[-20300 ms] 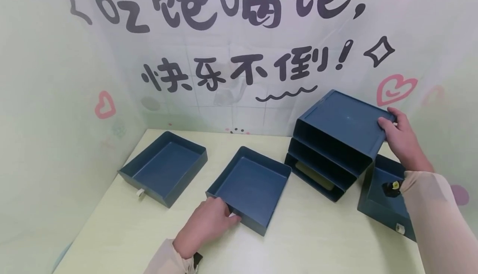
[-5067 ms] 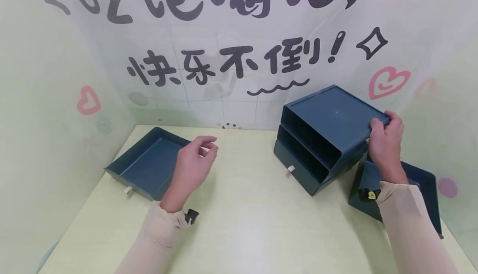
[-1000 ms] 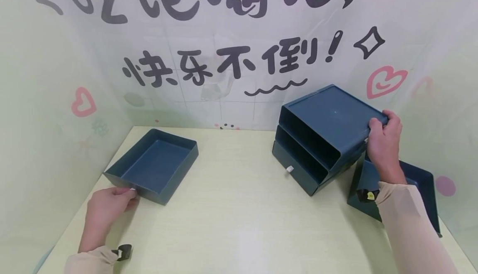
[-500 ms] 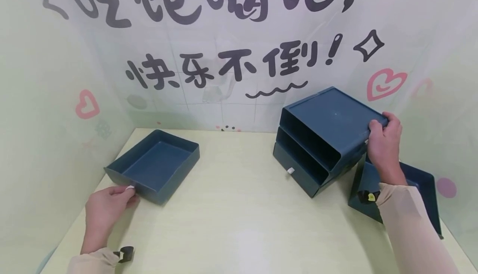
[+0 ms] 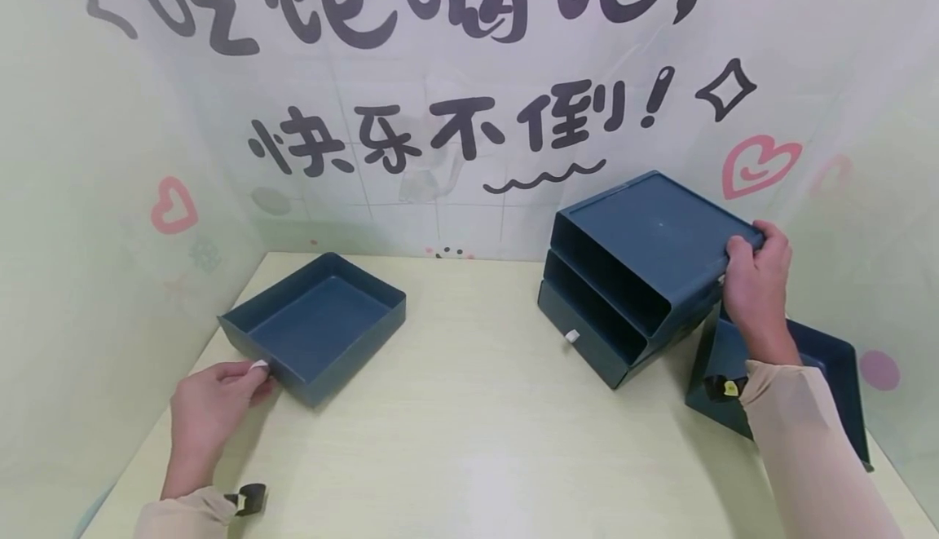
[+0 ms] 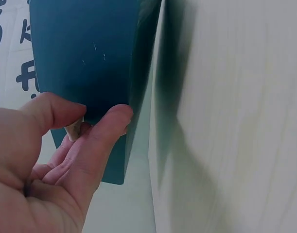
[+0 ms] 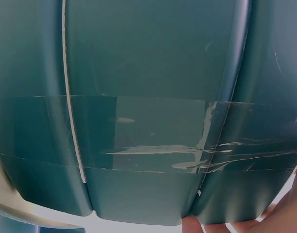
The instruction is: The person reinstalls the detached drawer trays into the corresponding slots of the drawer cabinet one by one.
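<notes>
Head view: the left hand [image 5: 213, 408] is held low near the bench's [image 5: 469, 441] left edge, thumb and forefinger pinched on the small white pull tab [image 5: 258, 367] of the loose blue drawer [image 5: 315, 327], which lies by the far left corner. The right hand [image 5: 756, 286] is curled round the rear top corner of the tilted drawer cabinet [image 5: 645, 270] near the right edge. A second loose drawer [image 5: 829, 384] is seen behind that forearm. Compared with half a second ago, the pinched drawer is turned slightly and shifted a little rightward.
</notes>
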Demonstrator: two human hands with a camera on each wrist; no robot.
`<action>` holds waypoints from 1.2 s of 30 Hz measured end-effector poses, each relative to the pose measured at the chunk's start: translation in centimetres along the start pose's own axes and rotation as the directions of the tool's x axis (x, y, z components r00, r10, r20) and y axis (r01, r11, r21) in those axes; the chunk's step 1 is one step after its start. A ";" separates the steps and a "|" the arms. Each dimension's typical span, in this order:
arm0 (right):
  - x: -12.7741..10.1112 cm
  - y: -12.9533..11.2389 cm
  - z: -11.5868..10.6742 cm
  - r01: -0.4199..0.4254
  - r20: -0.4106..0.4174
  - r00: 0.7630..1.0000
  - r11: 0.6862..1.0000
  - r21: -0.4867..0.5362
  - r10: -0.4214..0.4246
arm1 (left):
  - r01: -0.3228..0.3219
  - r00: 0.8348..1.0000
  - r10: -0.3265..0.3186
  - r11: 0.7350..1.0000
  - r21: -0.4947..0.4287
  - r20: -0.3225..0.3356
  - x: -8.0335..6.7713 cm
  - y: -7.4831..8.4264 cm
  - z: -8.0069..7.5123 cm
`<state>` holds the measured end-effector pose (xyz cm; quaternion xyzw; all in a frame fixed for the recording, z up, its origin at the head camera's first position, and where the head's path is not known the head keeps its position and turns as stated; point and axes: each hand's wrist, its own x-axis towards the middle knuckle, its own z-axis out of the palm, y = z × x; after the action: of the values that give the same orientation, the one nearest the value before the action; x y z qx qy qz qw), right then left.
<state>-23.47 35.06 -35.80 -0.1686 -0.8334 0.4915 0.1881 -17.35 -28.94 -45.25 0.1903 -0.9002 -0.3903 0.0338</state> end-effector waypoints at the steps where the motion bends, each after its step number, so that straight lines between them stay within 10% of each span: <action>1: 0.0 0.0 0.0 0.001 0.000 1.000 1.000 0.000 -0.001 | 0.002 1.000 -0.001 1.000 -0.011 0.007 0.0 0.0 0.0; 36: -0.1 0.0 0.0 0.004 -0.006 1.000 1.000 0.004 -0.004 | -0.147 0.980 0.177 0.954 -0.262 0.094 -1.5 4.6 1.3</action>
<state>-23.34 35.03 -35.81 -0.1679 -0.8321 0.4925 0.1918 -17.74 -24.64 -42.67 0.0867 -0.8558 -0.5087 0.0373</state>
